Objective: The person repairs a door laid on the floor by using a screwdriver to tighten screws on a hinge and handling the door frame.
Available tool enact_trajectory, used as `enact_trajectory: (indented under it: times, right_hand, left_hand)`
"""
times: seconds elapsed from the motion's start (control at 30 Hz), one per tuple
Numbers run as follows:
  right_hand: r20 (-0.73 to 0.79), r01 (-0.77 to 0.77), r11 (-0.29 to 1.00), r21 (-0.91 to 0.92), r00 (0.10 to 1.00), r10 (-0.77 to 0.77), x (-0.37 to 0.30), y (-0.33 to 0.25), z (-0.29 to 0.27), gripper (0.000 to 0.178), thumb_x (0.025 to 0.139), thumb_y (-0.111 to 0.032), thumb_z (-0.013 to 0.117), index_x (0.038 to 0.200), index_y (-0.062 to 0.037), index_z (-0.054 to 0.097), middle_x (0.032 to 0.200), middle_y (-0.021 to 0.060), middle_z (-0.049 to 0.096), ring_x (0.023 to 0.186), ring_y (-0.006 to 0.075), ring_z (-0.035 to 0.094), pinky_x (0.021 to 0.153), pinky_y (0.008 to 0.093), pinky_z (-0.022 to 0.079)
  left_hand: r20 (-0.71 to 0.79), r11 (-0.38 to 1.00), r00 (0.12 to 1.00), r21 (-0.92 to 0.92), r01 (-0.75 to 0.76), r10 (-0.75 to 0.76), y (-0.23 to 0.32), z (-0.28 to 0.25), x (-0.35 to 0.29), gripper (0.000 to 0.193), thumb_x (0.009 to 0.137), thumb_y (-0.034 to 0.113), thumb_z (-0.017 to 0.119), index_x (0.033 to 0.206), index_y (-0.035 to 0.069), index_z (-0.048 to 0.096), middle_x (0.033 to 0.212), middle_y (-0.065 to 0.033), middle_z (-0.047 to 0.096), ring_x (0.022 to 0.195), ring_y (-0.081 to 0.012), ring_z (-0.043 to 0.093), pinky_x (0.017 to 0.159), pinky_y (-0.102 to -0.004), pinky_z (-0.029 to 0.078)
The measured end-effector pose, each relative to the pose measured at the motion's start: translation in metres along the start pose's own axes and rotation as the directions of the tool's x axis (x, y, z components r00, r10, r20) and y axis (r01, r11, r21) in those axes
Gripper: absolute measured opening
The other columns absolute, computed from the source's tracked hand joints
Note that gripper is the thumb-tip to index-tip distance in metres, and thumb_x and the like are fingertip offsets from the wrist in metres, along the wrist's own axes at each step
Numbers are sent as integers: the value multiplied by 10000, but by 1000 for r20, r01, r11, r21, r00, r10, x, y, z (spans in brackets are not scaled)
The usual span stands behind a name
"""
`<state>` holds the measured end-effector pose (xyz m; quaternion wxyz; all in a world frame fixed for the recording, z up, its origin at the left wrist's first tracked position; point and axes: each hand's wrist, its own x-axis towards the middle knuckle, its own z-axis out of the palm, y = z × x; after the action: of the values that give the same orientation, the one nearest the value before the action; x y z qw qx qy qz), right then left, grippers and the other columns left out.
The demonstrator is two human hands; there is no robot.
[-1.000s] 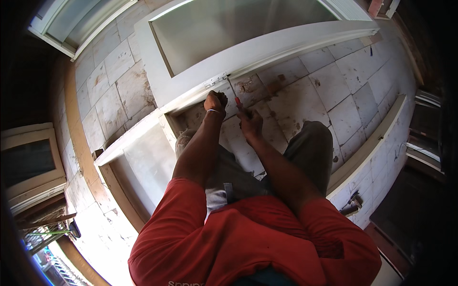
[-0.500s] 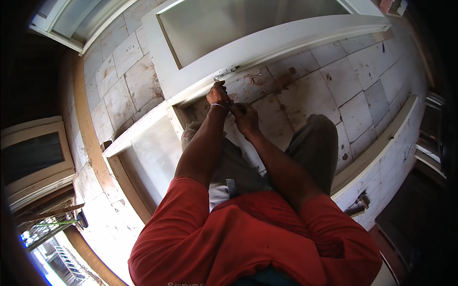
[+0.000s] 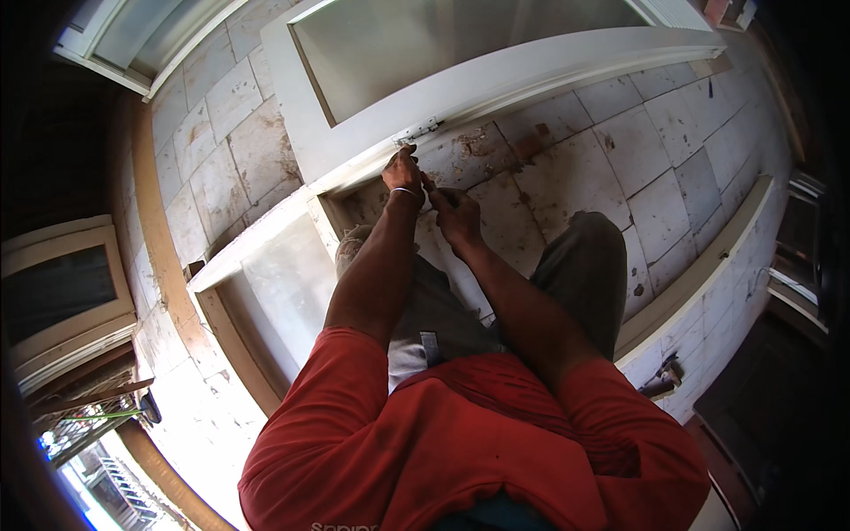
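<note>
My left hand [image 3: 401, 170], with a pale band at the wrist, is closed, its fingertips against the edge of a white glazed panel [image 3: 354, 146]. What it pinches is hidden. Just beyond those fingertips, a metal hinge [image 3: 416, 133] lies along the panel's edge. Lower and to the right, my right hand [image 3: 459, 221] is wrapped round the handle of a slim tool [image 3: 428, 182], which looks like a screwdriver. The tool points up toward my left hand, and its tip is out of sight behind the fingers.
Stained, pale tiles [image 3: 575, 181] cover the floor. A wooden-edged frame [image 3: 232, 341] lies to the left of my legs. To the right runs a long pale beam [image 3: 699, 265], with a dark metal tool [image 3: 664, 376] beyond it. Another framed panel [image 3: 62, 283] stands far left.
My left hand has shifted slightly up toward the hinge. More of the tool shows between my two hands. My right hand keeps nearly the same place.
</note>
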<state>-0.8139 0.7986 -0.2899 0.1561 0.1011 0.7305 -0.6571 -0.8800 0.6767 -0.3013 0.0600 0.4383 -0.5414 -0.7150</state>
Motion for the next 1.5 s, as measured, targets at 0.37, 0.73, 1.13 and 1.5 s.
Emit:
enact_trajectory:
  times: [0.37,0.73,1.13,1.5]
  right_hand:
    - [-9,-80,997,-16,997,80,-15,-31,10,310,897,-266,629,1059,-5,671,778,57,641,650,82,573,507,250,429]
    - [7,379,913,-149,924,-382,-6,-20,9,351,885,-272,631,1072,22,675,796,83,674,643,123,587,551,299,460]
    - [351,-434,641,633,899,262,-8,-14,5,428,912,-321,596,1253,-67,542,798,11,584,509,81,473,454,238,379]
    - [478,-583,517,627,812,336,-9,-36,9,218,953,-272,531,1108,-127,580,722,-31,544,450,53,444,388,221,360]
  left_hand:
    - [111,982,994,190,-14,-8,2,-6,16,309,863,244,595,1039,12,699,987,-138,682,850,-209,604,754,-323,479]
    - [-84,912,983,393,-117,162,-26,-9,39,401,814,401,589,886,28,717,863,-244,674,860,-391,648,816,-440,482]
    - [70,936,990,322,-142,126,7,-6,16,312,858,295,640,993,25,723,842,-81,683,733,-174,603,700,-322,494]
    - [129,933,979,308,-189,155,1,-17,13,327,908,344,588,987,64,739,843,-69,679,759,-161,583,745,-307,474]
